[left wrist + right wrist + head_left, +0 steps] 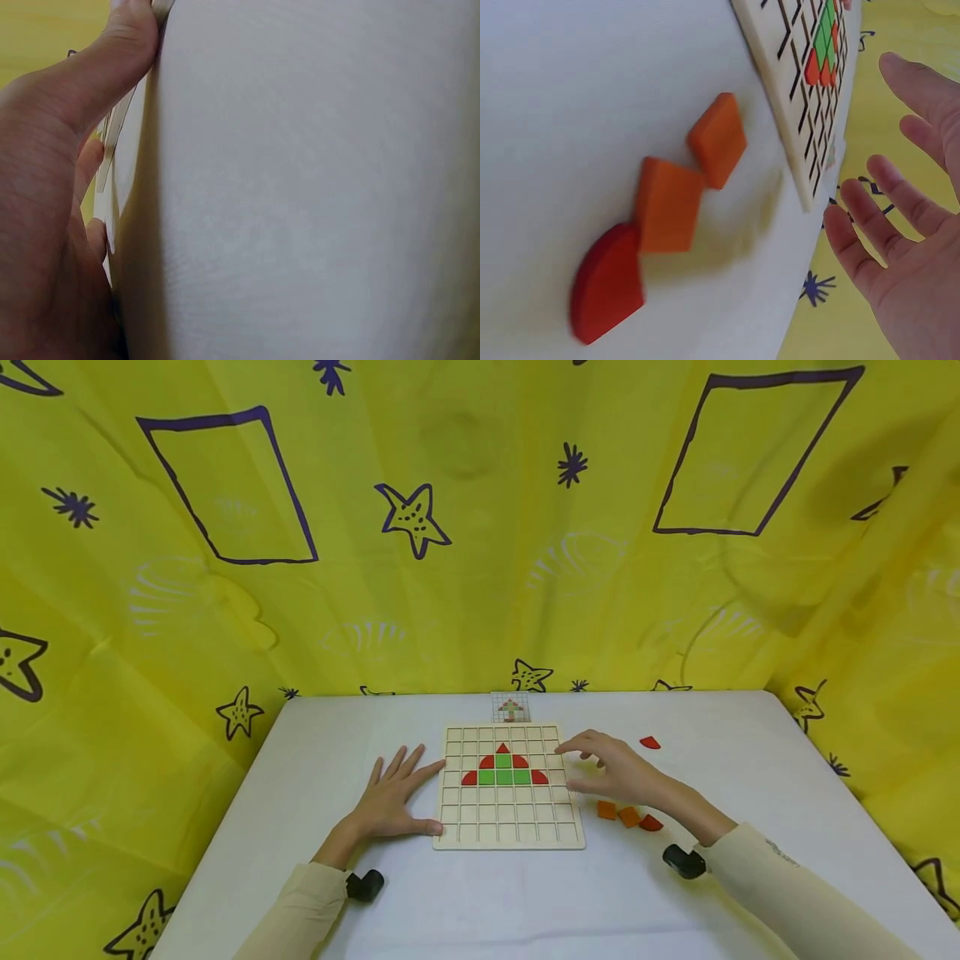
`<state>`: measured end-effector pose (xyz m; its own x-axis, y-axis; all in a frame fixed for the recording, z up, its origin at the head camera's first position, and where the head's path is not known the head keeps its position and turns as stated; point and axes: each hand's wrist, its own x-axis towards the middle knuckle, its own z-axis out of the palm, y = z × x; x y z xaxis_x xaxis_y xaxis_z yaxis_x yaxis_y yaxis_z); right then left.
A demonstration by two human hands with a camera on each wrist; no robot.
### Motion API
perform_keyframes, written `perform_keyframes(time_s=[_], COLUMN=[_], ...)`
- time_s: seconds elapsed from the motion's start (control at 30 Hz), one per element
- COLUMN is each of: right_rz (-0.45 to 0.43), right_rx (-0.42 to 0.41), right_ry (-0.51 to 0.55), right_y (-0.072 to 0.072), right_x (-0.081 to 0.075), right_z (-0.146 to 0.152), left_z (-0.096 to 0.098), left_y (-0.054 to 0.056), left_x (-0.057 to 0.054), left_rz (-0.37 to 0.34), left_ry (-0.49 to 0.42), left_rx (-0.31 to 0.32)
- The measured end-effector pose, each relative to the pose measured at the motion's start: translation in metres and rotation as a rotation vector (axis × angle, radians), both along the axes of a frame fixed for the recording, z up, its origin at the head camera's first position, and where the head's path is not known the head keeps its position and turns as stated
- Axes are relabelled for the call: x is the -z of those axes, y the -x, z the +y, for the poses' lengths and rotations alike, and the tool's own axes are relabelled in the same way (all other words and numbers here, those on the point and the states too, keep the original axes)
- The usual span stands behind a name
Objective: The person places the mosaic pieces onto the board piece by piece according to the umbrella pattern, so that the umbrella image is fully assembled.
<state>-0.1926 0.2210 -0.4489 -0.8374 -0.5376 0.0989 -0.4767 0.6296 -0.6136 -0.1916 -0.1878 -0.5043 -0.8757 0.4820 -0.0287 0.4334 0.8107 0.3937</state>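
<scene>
A pale wooden grid board (510, 814) lies on the white table. In its cells sit several green squares (505, 777), with red quarter-round pieces (469, 777) along the sides and a red triangle (503, 748) on top. My left hand (386, 806) rests spread at the board's left side, thumb and index finger touching its edge. Holding nothing, my right hand (618, 772) hovers by the right edge, its fingers loosely bent. Below it lie two orange squares (670, 206) and a red quarter-round piece (609, 289).
Behind the board is a small pattern card (511, 696) with a printed figure on a grid. Another loose red piece (650, 742) lies farther back on the right. A yellow curtain (480, 610) with dark drawings hangs around the table (450, 910).
</scene>
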Motion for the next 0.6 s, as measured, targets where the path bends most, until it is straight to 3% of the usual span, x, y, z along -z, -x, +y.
perform_keyframes(time_s=[0.2,0.6], right_rz=[-0.035,0.05], right_rx=[0.053,0.064], right_ry=[0.038,0.066], right_y=[-0.015,-0.038], right_x=[0.008,0.028], right_z=[0.019,0.048], left_z=[-0.001,-0.002], left_y=[-0.001,-0.002], left_x=[-0.001,0.003], left_rz=[0.01,0.055], left_ry=[0.0,-0.044], left_rx=[0.004,0.015])
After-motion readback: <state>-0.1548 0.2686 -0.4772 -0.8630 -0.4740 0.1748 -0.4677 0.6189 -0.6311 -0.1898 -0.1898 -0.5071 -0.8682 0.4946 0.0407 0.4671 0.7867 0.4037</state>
